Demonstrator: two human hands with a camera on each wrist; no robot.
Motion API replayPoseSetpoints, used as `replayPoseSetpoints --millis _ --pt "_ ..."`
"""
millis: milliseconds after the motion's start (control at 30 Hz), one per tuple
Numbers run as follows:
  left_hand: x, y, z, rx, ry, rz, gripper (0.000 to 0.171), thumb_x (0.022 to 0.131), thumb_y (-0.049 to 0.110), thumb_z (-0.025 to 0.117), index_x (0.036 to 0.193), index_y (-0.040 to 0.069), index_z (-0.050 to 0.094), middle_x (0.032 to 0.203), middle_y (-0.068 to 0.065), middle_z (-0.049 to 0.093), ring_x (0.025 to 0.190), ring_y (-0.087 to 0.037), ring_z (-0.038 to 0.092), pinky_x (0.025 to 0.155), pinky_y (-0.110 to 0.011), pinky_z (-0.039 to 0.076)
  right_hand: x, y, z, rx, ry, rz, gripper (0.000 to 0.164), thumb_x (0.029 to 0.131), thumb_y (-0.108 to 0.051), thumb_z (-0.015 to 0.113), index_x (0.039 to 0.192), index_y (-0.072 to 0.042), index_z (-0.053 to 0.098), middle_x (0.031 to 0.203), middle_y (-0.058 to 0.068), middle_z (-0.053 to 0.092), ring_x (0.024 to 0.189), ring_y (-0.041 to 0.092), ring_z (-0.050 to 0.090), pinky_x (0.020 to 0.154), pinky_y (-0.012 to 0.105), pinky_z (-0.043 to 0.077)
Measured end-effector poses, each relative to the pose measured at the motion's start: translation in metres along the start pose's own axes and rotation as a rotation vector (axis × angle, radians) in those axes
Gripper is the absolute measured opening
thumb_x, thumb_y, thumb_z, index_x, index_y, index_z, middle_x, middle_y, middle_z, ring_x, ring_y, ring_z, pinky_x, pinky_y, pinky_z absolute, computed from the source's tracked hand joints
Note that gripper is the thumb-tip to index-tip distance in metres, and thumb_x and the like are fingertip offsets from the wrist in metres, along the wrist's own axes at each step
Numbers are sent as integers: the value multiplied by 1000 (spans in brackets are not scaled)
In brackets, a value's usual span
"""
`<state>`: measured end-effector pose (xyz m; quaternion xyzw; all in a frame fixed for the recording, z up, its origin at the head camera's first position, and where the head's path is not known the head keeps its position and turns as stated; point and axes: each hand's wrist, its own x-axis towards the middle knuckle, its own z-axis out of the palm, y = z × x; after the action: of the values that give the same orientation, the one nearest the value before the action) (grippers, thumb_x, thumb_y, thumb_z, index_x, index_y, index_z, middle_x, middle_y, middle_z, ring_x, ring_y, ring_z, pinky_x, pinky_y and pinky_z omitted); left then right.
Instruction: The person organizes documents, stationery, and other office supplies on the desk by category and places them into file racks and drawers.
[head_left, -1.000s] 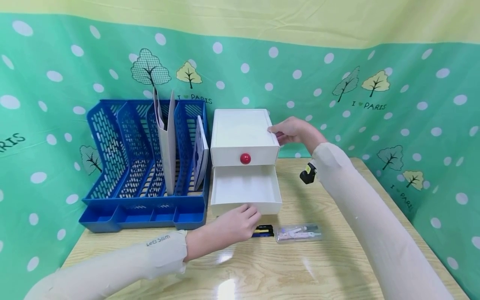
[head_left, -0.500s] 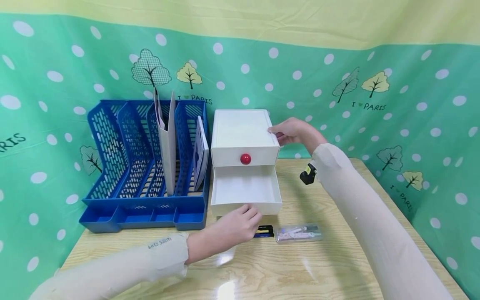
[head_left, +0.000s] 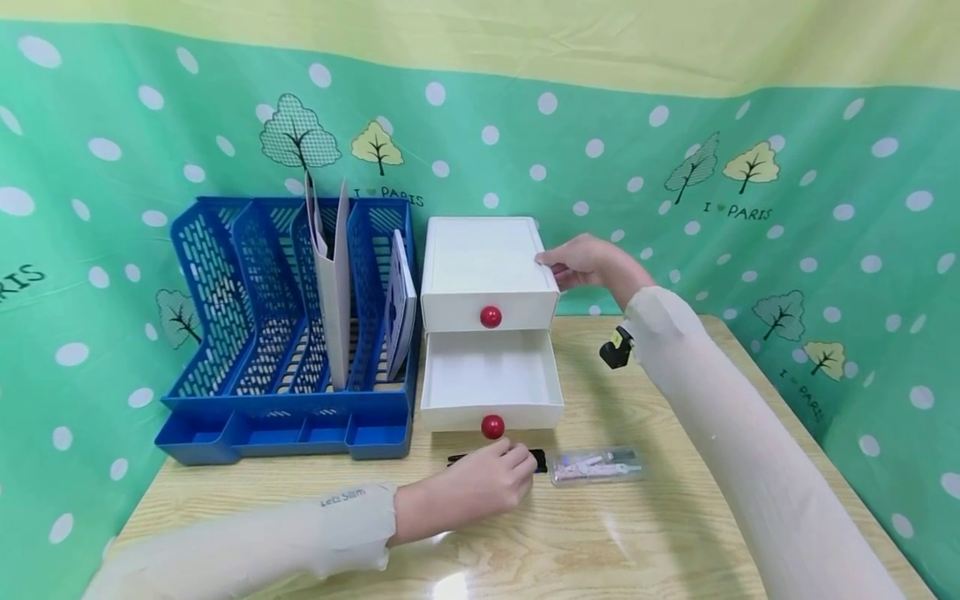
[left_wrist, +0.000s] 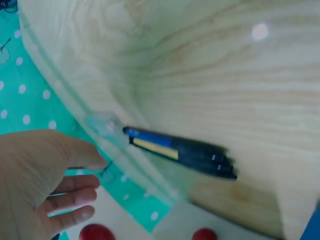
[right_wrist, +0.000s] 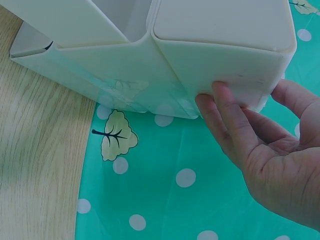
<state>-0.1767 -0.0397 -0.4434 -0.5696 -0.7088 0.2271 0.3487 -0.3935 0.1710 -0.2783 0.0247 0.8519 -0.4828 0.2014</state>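
Note:
My right hand [head_left: 581, 260] holds the upper right edge of a white two-drawer cabinet [head_left: 483, 254], thumb on top, fingers against its side [right_wrist: 220, 65]. Below, the lower drawer [head_left: 491, 367] is pulled out, with nothing seen inside; its red knob [head_left: 492, 427] shows. In front of it my left hand [head_left: 487, 479] hovers over several dark pens [left_wrist: 175, 152] lying together on the table. The left wrist view shows that hand [left_wrist: 60, 185] with loosely bent fingers, apart from the pens and holding nothing. One pen has a yellow strip, another a blue one. From the head, the hand partly hides them.
Right of the pens lies a clear case [head_left: 596, 467] with small items inside. A blue file rack [head_left: 285, 425] with folders [head_left: 336, 292] and a booklet [head_left: 401, 308] stands left of the cabinet. Behind hangs a green dotted curtain [head_left: 637, 150].
My left hand has left the lower drawer's front and moved down toward me, over the pens. The lower red knob now shows. My right hand has stayed on the cabinet.

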Motion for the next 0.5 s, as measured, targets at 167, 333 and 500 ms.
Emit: replayPoseSetpoints --millis 167,333,500 --pt "1 7 5 -42 -99 -25 12 94 17 68 101 20 77 97 6 72 89 -7 67 80 -17 56 1 0 -1 2 4 0 46 104 -27 59 137 3 55 124 15 60 108 25 65 100 39 56" --pt "0 12 12 -89 -207 -73 13 96 16 64 100 20 75 92 8 73 79 -4 64 72 -14 55 -1 0 -1 2 6 -3 46 103 -27 60 137 3 56 122 14 62 106 23 66 100 38 57" --pt "-1 14 17 -121 -234 -119 9 95 15 66 95 21 74 86 8 71 73 -3 62 60 -14 52 -1 0 0 13 1 1 47 103 -27 60 138 4 55 126 15 61 111 26 65 105 41 54"
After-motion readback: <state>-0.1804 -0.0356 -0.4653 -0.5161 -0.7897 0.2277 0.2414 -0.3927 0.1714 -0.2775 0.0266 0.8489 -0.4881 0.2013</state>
